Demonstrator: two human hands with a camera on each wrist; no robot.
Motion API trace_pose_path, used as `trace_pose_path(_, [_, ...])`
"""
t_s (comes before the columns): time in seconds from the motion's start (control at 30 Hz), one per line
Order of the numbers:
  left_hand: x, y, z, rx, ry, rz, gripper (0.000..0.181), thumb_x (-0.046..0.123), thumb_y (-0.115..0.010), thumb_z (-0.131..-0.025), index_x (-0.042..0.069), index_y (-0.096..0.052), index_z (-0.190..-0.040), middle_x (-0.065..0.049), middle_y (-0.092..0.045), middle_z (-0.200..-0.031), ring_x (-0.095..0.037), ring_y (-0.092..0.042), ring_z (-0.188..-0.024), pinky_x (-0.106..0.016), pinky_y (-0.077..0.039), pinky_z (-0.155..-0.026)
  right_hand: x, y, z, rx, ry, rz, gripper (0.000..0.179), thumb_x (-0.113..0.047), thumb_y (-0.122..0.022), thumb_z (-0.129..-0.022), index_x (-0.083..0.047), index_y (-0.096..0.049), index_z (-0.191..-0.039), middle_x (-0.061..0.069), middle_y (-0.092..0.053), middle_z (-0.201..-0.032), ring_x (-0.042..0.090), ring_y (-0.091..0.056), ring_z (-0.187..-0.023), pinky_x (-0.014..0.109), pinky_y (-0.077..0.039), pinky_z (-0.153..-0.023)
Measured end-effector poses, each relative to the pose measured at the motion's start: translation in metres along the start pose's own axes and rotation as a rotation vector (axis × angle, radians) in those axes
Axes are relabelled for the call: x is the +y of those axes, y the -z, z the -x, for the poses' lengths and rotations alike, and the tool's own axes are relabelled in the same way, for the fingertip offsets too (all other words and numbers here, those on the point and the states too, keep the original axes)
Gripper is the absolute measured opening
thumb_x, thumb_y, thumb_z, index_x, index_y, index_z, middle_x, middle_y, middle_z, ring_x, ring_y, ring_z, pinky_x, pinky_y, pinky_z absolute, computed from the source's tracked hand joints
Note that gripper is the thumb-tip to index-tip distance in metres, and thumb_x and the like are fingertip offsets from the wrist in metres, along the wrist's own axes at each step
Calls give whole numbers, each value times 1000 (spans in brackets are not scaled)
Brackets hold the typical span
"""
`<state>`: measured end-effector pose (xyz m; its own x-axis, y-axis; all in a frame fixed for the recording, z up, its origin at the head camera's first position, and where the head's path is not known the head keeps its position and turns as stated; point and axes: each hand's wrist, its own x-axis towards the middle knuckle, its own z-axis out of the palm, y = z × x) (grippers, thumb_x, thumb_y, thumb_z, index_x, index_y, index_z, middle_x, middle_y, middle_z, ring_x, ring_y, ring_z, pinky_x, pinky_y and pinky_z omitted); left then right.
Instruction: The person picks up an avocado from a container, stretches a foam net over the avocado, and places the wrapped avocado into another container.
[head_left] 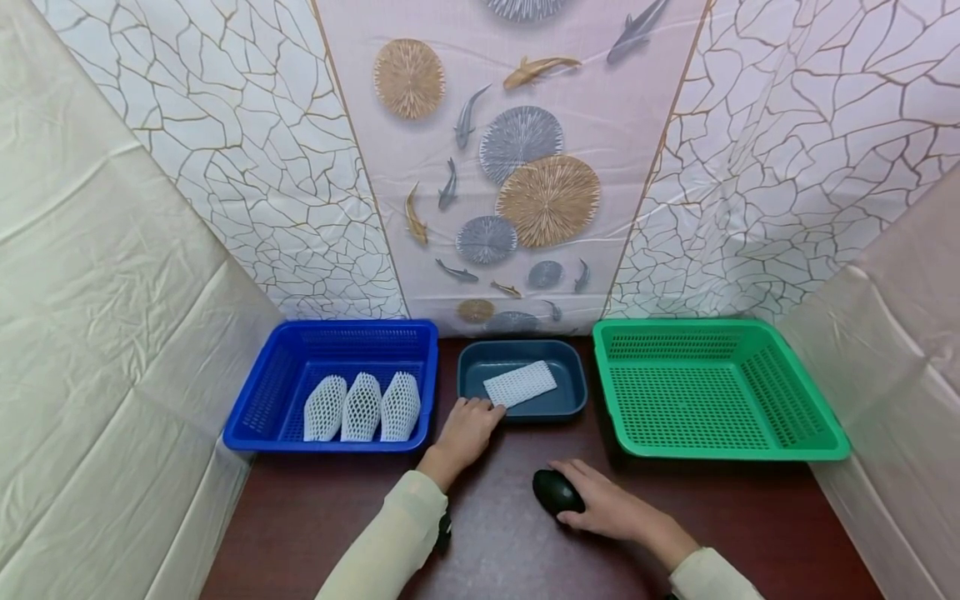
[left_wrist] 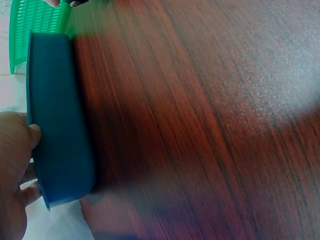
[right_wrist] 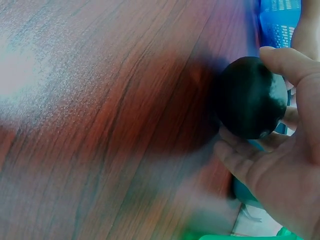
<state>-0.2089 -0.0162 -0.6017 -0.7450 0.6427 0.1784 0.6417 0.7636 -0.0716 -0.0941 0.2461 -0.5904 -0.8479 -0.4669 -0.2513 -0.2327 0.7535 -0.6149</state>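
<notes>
My right hand (head_left: 611,504) holds a dark, glossy avocado (head_left: 558,492) over the front middle of the table. In the right wrist view the thumb lies along one side of the avocado (right_wrist: 251,98) and the fingers (right_wrist: 240,159) along the other. My left hand (head_left: 467,433) grips the front left rim of a small blue-grey tray (head_left: 577,400). Its thumb (left_wrist: 35,135) overlaps the outer wall, while the other fingers are partly hidden by the rim. Inside the tray lies a flat white foam net sleeve (head_left: 521,384), close to the left fingertips.
At the left stands a blue basket (head_left: 322,447) with three white foam-netted pieces (head_left: 362,408) in a row. A green basket (head_left: 720,452) with a bare slatted bottom is at the right. Patterned cloth (head_left: 495,283) hangs behind, and pale cloth walls flank the brown table (head_left: 502,533).
</notes>
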Motion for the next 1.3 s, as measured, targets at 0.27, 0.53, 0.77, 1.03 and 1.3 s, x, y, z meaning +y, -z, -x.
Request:
trace_pose_path(0.27, [-1, 1, -1, -19, 1, 9, 25, 17, -75, -94, 20, -69, -118, -3, -74, -107, -22, -69, -96, -39, -53, -80, -3, 8, 0, 64, 27, 11, 73, -43, -73, -94, -6, -46, -152, 12, -52, -147, 27, -54, -133, 52, -48, -103])
trace_pose_path(0.53, [0, 1, -2, -24, -2, 1, 26, 19, -77, -91, 19, -69, -116, -4, -73, -104, -23, -69, -94, -39, -54, -79, -6, 24, -4, 92, 22, 9, 76, -58, -60, -99, -8, -45, -153, 13, -49, -152, 31, -49, -140, 55, -44, -110])
trace_pose_path(0.77, [0, 3, -3, -50, 1, 7, 26, 21, -75, -93, 18, -70, -118, -4, -74, -107, -22, -69, -96, -40, -55, -82, -15, 29, -7, 133, 44, 32, 75, -56, -65, -97, -10, -45, -153, 11, -50, -150, 29, -50, -138, 55, -45, -110])
trace_pose_path(1.03, [1, 4, -3, -34, 5, -1, 22, 21, -73, -95, 18, -70, -117, -4, -74, -106, -22, -70, -95, -40, -54, -82, -27, 16, -9, 75, 50, 57, 71, -48, -68, -98, -13, -43, -155, 10, -47, -153, 30, -48, -140, 54, -46, -108])
trace_pose_path(1.3, [1, 6, -5, -7, 6, 9, 17, 27, -69, -94, 16, -71, -108, -4, -71, -97, -23, -68, -90, -40, -54, -78, -33, 27, -17, 104, 73, 57, 74, -57, -63, -98, -14, -44, -154, 11, -46, -154, 29, -47, -141, 53, -45, -110])
